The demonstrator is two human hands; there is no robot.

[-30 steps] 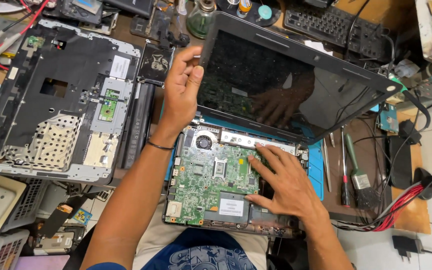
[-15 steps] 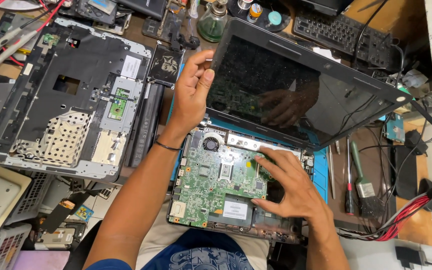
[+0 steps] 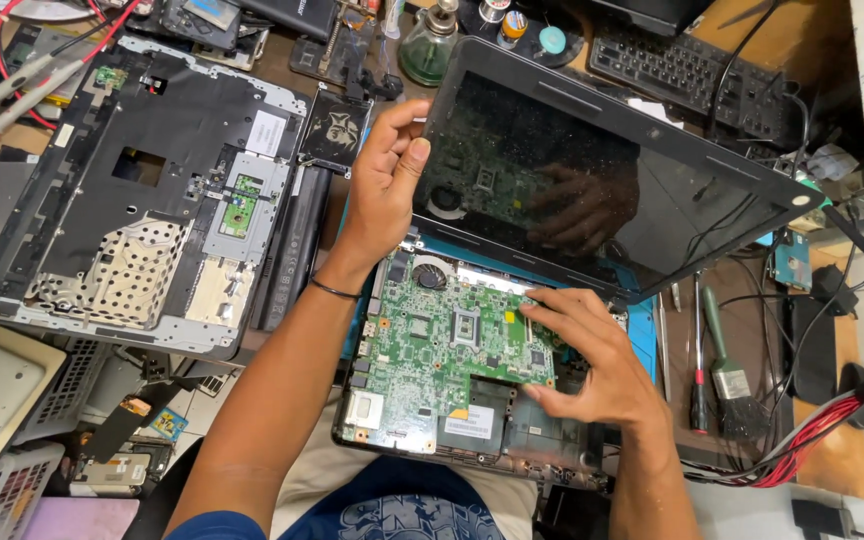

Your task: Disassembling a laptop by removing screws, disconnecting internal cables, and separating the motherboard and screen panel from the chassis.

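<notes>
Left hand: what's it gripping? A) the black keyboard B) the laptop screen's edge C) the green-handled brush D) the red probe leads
B: the left hand pinches the left edge of the open laptop screen, thumb on the bezel, while the right hand rests on the green motherboard.

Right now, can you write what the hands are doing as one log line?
left hand: holds laptop screen edge | right hand: fingers on green circuit board | laptop: open, screen dark
</notes>
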